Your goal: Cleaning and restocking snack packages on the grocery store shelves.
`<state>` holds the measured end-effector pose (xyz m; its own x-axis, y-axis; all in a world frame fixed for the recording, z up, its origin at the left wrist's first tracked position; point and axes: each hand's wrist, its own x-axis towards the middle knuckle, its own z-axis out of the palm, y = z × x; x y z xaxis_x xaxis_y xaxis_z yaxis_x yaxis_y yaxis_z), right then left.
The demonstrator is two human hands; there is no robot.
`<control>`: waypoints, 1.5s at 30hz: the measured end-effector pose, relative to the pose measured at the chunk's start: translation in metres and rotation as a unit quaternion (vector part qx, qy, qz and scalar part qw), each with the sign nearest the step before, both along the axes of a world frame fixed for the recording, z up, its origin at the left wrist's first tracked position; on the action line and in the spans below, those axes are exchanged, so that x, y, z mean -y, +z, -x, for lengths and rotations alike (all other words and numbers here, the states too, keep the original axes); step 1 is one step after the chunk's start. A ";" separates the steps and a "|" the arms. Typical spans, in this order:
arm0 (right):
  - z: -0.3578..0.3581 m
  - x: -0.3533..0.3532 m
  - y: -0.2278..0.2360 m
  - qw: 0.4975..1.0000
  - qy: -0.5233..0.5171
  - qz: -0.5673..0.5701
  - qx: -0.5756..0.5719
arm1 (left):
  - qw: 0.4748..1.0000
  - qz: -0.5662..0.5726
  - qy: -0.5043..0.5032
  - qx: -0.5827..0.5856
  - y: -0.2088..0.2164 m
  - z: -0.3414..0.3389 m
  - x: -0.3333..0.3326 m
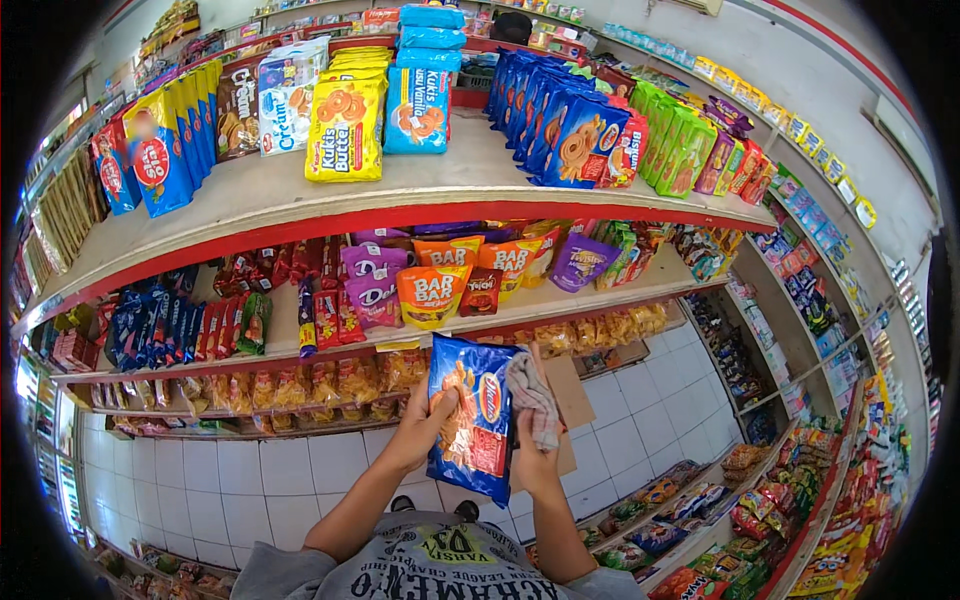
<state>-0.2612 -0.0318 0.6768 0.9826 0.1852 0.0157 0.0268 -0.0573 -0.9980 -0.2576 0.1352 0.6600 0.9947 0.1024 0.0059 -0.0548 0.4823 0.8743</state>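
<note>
A shiny blue biscuit packet [468, 430] is held upright in front of my chest. My left hand [425, 428] grips its left edge, with the thumb lying over the front. On the other side, my right hand [537, 462] is closed around a grey and reddish cloth [535, 400], bunched up beside the packet's right edge. Whether the right fingers also support the packet from behind is hidden. Similar blue packets [560, 125] stand in a row on the upper shelf [440, 190] ahead of me.
Yellow cookie packs [345, 125] and light-blue packs [418, 110] stand on the upper shelf. Orange snack pouches [432, 295] fill the shelf below. Brown cardboard [575, 400] shows behind the cloth. Another stocked shelf [690, 530] is close on my right, above white floor tiles [290, 468].
</note>
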 end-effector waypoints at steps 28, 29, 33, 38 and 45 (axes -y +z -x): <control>-0.035 -0.075 0.037 0.929 0.136 -0.004 0.343 | 0.971 0.233 0.026 0.046 -0.014 0.024 -0.026; -0.038 -0.078 0.038 0.931 0.144 -0.012 0.335 | 0.984 0.167 0.052 0.046 -0.011 0.027 -0.027; -0.001 -0.072 0.013 0.891 0.222 0.073 0.389 | 0.929 0.363 0.011 0.075 0.003 0.017 -0.039; -0.001 -0.074 0.016 0.912 0.237 -0.072 0.326 | 0.968 0.242 -0.039 0.048 -0.019 0.025 -0.039; -0.033 -0.053 0.008 0.927 0.086 0.080 0.356 | 0.985 0.122 -0.096 0.075 -0.028 0.010 -0.029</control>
